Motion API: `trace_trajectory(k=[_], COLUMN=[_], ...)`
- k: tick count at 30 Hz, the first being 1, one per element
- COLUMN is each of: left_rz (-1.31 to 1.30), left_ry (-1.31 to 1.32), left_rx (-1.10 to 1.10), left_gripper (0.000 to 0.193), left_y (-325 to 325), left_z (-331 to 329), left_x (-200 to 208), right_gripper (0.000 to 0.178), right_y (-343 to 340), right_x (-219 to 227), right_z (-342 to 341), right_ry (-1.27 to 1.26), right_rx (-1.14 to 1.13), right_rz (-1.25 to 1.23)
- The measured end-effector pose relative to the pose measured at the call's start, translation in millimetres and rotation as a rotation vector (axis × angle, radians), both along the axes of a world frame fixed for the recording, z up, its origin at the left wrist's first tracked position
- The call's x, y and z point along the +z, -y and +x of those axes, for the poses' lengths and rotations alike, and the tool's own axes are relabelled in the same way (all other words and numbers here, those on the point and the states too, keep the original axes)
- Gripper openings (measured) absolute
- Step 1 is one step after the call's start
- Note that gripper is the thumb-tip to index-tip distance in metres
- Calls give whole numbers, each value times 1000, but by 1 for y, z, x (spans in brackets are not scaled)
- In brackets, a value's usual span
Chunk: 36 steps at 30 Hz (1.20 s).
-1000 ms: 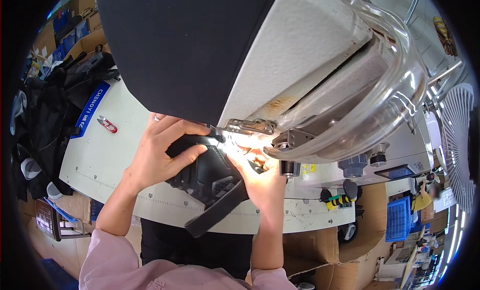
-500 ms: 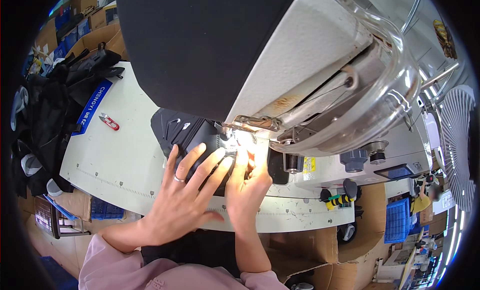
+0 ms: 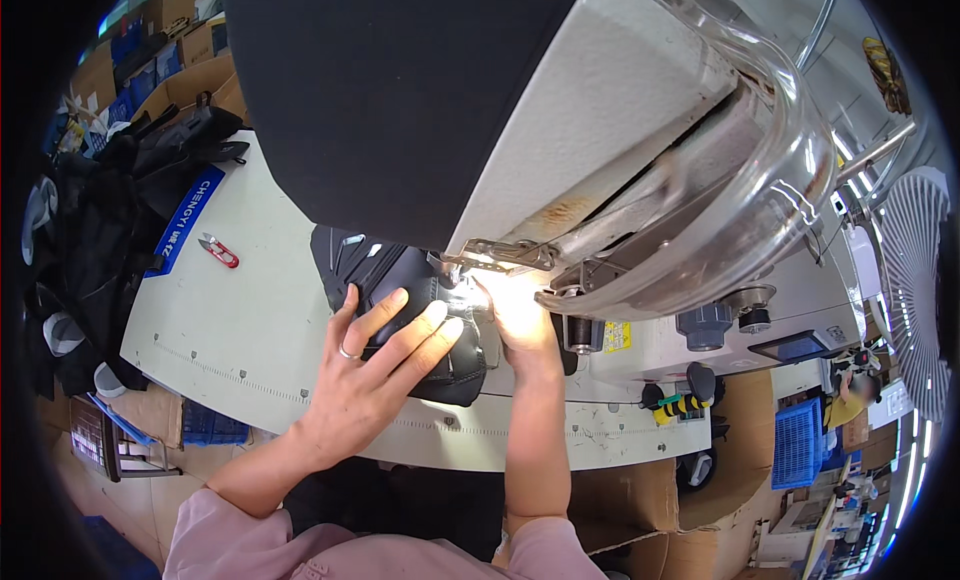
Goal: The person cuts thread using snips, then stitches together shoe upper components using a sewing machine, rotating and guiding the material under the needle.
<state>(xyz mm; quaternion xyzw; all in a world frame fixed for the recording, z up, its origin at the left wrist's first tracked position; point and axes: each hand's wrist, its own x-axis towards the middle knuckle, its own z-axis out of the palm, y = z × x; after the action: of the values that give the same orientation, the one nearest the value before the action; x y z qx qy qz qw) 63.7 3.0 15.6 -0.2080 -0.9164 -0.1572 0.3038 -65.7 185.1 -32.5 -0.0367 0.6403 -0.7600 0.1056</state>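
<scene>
A black padded piece (image 3: pixel 450 370), perhaps part of a bag, lies under the head of a sewing machine (image 3: pixel 600 130). Stitching and straps show on its dark surface. My left hand (image 3: pixel 370 365), a ring on one finger, rests on it with fingers spread and stretched out. Right of the brightly lit needle area, my right hand (image 3: pixel 528 330) reaches in against the piece's right edge. Its fingertips are lost in glare and partly hidden, so what they grip cannot be made out.
Red-handled thread snips (image 3: pixel 220 250) lie on the white worktable (image 3: pixel 230 340) to the left. Black fabric goods (image 3: pixel 100 230) are heaped at its left edge. A clear curved guard (image 3: pixel 800 180) fronts the machine. Below the table's right side stands a cardboard box (image 3: pixel 735 470).
My right hand has moved up and right, away from my left fingers, its forearm reaching further in. The black piece has turned, showing more near me. A lever on the machine is blurred.
</scene>
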Motion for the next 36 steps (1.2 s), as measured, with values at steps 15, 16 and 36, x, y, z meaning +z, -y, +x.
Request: trace_trajectory(k=[15,16,36], left_rz=[212,233,405], left_ry=[95,95,101], left_rx=[-290,-308,-293], left_gripper=[66,66,63], left_y=[46,46,34], left_z=[-41,-43,-44], left_x=[6,7,6], right_gripper=[6,7,22], right_y=[53,55,19], right_x=[36,35,5], right_z=[39,38,8], right_ry=[-619,-632,-395], right_rx=[-326,-330,-65], right_rz=[-174,-254,-487])
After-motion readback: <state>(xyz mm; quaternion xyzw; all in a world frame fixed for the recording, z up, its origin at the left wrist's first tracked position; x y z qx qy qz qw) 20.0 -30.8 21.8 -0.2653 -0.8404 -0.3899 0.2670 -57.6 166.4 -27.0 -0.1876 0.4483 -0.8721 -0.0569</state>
